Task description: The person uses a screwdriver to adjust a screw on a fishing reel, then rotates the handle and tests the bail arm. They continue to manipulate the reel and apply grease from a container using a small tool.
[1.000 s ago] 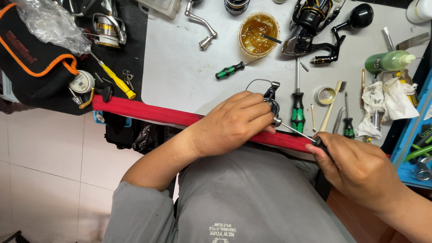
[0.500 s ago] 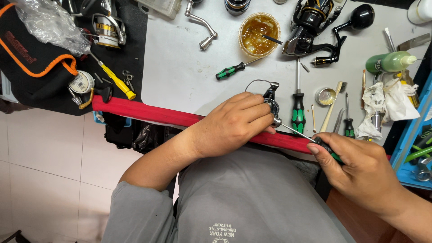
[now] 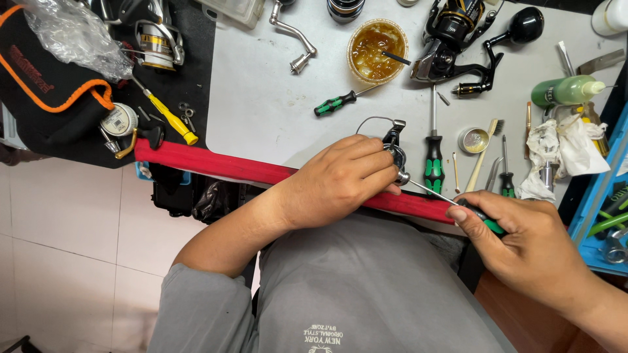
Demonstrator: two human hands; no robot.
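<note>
Pouch, black with orange trim, lies at the desk's far left corner, a crumpled plastic bag on top of it. Just right of it, on a black mat, sit a small reel, a round gauge and a yellow screwdriver. A red pad runs along the desk's near edge. Further right lie a metal crank, a green-handled screwdriver and a tub of amber grease near the far edge.

The left hand rests on the red pad at the near edge, closed around a reel part with a wire bail arching out above the fingers. The right hand, off the near edge, pinches a thin green-handled driver; its shaft reaches left and its tip meets the reel part. Beyond them stand a large black reel, a green bottle and a rag toward the right edge.
</note>
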